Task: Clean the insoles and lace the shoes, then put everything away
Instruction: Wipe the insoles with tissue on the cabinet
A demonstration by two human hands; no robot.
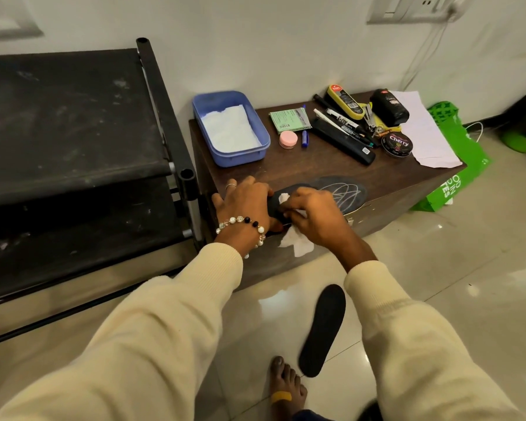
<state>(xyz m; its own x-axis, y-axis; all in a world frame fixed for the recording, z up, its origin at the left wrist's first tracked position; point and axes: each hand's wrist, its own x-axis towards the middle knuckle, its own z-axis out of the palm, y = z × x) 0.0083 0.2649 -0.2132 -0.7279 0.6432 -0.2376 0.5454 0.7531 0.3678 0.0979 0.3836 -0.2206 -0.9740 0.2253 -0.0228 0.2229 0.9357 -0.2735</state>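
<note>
My right hand (312,215) pinches a crumpled white tissue (296,240), fingers curled around it, pressing it onto the heel end of a dark insole (331,192). Part of the tissue hangs loose below my palm, over the front edge of the cabinet. Just beside it, my left hand (245,202) lies over the same end of the insole; its fingertips are hidden under the right hand, so I cannot tell whether they press flat or curl around the edge. I judge it is there to pin the insole so it does not slide while I wipe.

The insole lies flat along the near edge of a low brown cabinet (316,165), its far end, marked with pale scribbled lines, stretching away from my right hand. That edge puts it within easy reach.

Beyond my hands, toward the wall, sits a blue plastic tub (260,147) lined with white paper. Farther right are a pink jar (288,139), a polish tin (397,144) and pens.

Below my hands, on the tiled floor, a second black insole (324,328) lies near my bare foot (286,387), apparently waiting its turn. No shoes or laces are in view.
</note>
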